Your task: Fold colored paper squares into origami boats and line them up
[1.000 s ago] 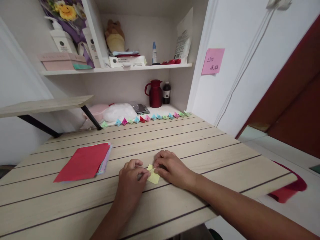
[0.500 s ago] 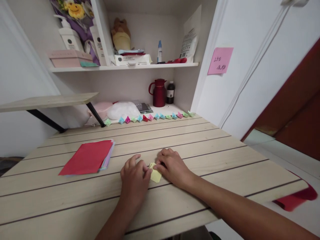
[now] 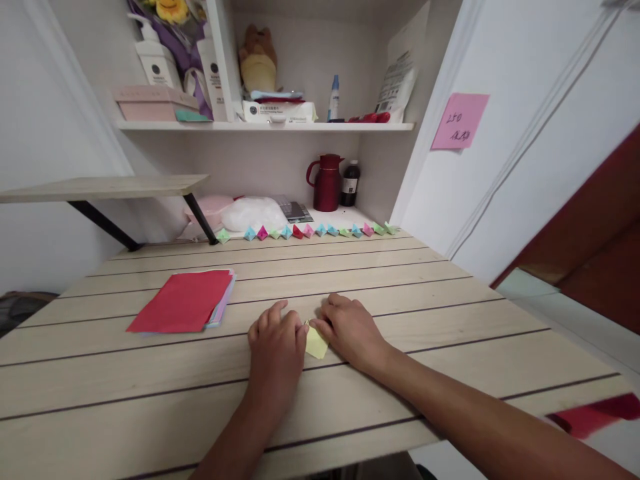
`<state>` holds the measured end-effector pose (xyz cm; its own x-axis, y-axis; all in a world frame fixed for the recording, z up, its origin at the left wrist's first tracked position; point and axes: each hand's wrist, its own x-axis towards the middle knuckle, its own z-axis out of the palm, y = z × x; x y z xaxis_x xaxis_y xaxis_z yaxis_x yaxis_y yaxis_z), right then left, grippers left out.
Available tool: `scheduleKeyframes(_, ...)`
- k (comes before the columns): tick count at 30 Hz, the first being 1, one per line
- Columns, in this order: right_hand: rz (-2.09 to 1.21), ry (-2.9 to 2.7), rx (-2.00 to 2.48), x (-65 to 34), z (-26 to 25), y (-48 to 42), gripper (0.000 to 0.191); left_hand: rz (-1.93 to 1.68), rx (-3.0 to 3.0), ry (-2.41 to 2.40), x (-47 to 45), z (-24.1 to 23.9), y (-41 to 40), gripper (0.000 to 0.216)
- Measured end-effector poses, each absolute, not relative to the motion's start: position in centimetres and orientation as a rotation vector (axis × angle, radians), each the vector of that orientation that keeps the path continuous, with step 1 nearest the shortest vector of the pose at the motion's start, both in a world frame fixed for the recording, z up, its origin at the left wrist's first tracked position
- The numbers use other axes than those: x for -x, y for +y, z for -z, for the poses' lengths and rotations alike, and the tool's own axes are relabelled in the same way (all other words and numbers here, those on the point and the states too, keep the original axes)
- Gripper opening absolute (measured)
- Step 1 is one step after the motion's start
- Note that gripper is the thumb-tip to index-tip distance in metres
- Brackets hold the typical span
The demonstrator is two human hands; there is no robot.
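A small piece of folded yellow paper [image 3: 317, 344] lies on the wooden desk between my hands. My left hand [image 3: 278, 337] grips its left edge, thumb and forefinger closed at the paper. From the other side, my right hand [image 3: 349, 328] has its thumb and curled fingers on the upper right edge. The fingertips hide the paper's top part. Left of my hands is a stack of coloured paper sheets [image 3: 184, 301], a red one on top.
Small folded paper boats [image 3: 308, 231] in several colours line the desk's back edge. Behind them stand a dark red jug [image 3: 327, 183] and a dark bottle [image 3: 351, 184]. A raised wooden shelf [image 3: 105, 187] on black legs occupies the back left.
The camera view has shifted a little, moving the scene slightly right and up. Both hands remain at the yellow paper, with their fingers closer over its top edge.
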<state>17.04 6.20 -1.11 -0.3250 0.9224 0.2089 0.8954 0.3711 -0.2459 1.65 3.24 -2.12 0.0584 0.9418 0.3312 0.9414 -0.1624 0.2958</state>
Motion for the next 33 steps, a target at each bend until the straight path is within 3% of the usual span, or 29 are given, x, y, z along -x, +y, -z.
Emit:
scheduleKeyframes(9,-0.115,-2.292,1.588,-16.9,1.5,6.2,0.028,-0.663,-2.298,2.105,-1.8,2.1,3.4,0.008)
scheduleKeyframes(15,-0.312,-2.153,1.485,-17.6,2.0,6.7,0.008,-0.651,-2.157,2.15,-1.2,1.9,3.7,0.014)
scheduleKeyframes(20,-0.424,-2.112,1.229,-18.4,2.0,6.4,0.023,-0.615,-2.143,2.106,-0.8,1.5,3.7,0.018)
scheduleKeyframes(24,-0.297,-2.276,0.997,-18.1,1.7,5.1,0.021,-0.622,-2.184,2.061,-0.6,1.6,3.8,0.012)
scheduleKeyframes(33,-0.408,-2.407,1.055,-17.8,2.1,5.1,0.026,-0.719,-2.2,1.987,-0.2,1.6,3.5,0.006)
